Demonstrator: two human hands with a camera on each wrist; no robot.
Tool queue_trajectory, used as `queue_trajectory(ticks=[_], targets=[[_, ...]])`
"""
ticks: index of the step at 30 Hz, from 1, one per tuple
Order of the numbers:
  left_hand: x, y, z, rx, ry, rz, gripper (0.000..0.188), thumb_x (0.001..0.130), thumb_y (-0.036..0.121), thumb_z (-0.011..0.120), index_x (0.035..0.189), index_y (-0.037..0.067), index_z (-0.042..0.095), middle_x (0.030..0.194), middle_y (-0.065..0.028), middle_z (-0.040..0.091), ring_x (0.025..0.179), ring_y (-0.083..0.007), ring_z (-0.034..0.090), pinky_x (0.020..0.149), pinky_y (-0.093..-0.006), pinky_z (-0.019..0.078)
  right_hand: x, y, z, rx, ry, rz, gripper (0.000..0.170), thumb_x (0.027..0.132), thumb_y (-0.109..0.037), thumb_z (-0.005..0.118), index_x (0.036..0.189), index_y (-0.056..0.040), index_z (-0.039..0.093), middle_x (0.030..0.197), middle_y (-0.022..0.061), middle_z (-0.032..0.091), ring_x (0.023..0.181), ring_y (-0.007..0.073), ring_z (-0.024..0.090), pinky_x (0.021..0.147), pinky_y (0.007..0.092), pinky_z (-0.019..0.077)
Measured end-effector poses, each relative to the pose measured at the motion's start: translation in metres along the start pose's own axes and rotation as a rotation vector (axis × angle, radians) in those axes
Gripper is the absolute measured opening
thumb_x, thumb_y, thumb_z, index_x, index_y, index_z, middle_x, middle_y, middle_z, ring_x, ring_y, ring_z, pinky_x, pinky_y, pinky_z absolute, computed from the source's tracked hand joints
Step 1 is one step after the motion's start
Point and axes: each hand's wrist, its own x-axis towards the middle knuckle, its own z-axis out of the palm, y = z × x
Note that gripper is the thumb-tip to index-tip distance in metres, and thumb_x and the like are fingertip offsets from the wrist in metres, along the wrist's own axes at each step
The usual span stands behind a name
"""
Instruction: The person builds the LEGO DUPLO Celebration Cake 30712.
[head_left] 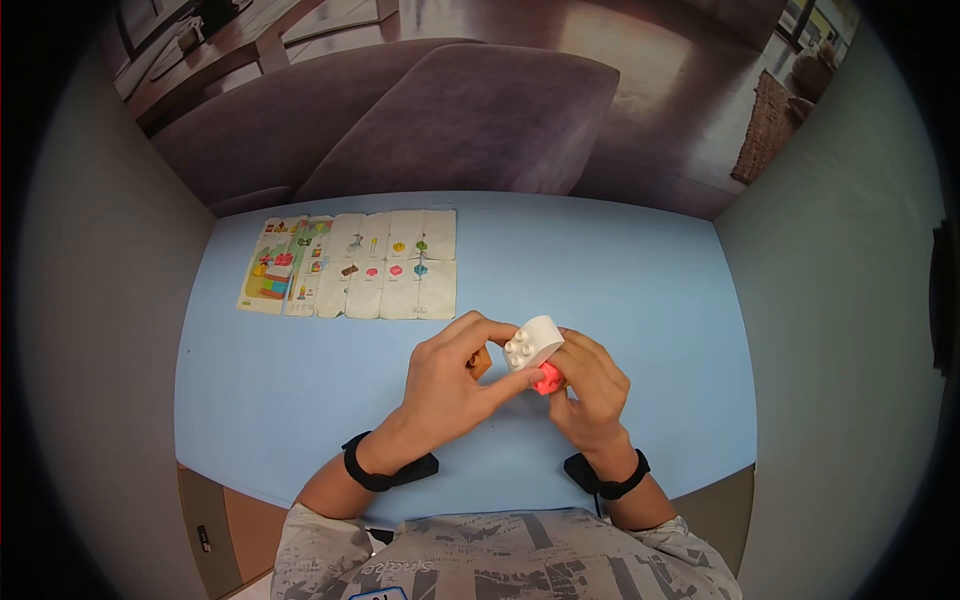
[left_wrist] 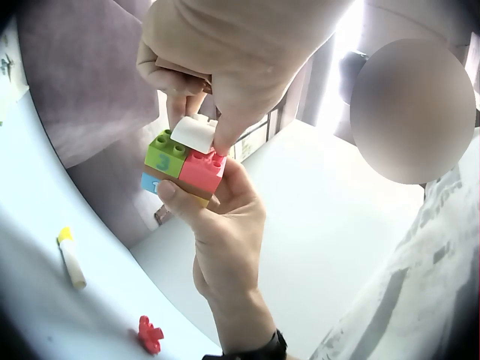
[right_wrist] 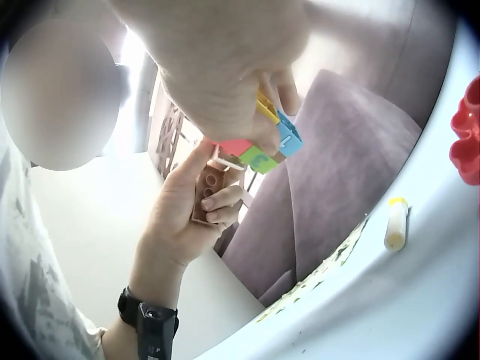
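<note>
My left hand (head_left: 438, 375) pinches a white curved toy brick (head_left: 541, 342) between thumb and finger, its studs facing left in the head view. A brown brick (right_wrist: 209, 191) is also tucked in that hand's curled fingers. My right hand (head_left: 597, 390) grips a small stack of toy bricks: a green brick marked 3 (left_wrist: 165, 155) and a pink brick (left_wrist: 201, 174) sit on a brown layer, with a blue brick (right_wrist: 289, 137) and a yellow brick (right_wrist: 267, 109) beneath. In the left wrist view the white brick overlaps the stack's studded top.
An unfolded picture instruction sheet (head_left: 350, 265) lies on the blue table (head_left: 680, 300) at the back left. On the tabletop are a white tube with a yellow end (left_wrist: 73, 262) and a red lobed piece (left_wrist: 150, 334). Grey side walls (head_left: 840, 300) flank the table.
</note>
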Motion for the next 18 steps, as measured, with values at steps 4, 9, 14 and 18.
queue_trajectory(ticks=[4,9,14,18], targets=[[0.000,-0.001,0.002,-0.026,-0.001,-0.041,0.039,0.077,0.023,0.094,0.100,0.002,0.071,0.075,0.0015,0.051,0.058,-0.0057,0.034,0.053,-0.0262,0.0273,0.001,-0.001,0.001,-0.005,0.005,0.001,0.026,0.074,0.009,0.072,0.098,-0.0028,0.073,0.096,0.0112,0.075,0.098,0.0319,0.076,0.079,0.0366,0.0627],[0.000,-0.001,0.005,-0.047,0.000,-0.049,0.040,0.076,0.023,0.095,0.099,0.002,0.070,0.076,0.0014,0.050,0.059,-0.0059,0.033,0.053,-0.0262,0.0269,0.003,-0.001,-0.001,-0.001,0.010,-0.001,0.028,0.073,0.009,0.072,0.099,-0.0025,0.074,0.096,0.0109,0.075,0.099,0.0316,0.075,0.079,0.0366,0.0630],[-0.001,-0.005,0.005,-0.092,-0.003,-0.034,0.043,0.075,0.024,0.096,0.101,0.002,0.071,0.078,0.0009,0.050,0.060,-0.0062,0.033,0.054,-0.0260,0.0269,0.000,-0.001,0.001,0.011,0.001,0.012,0.032,0.072,0.011,0.072,0.101,-0.0021,0.074,0.098,0.0109,0.075,0.099,0.0318,0.075,0.079,0.0368,0.0633],[-0.001,-0.010,0.008,-0.080,0.039,-0.024,0.045,0.073,0.024,0.097,0.103,0.001,0.072,0.079,0.0006,0.052,0.060,-0.0064,0.033,0.054,-0.0263,0.0271,0.000,-0.001,0.001,0.055,-0.032,-0.001,0.036,0.071,0.012,0.073,0.105,-0.0002,0.073,0.100,0.0130,0.075,0.099,0.0323,0.075,0.080,0.0374,0.0634]])
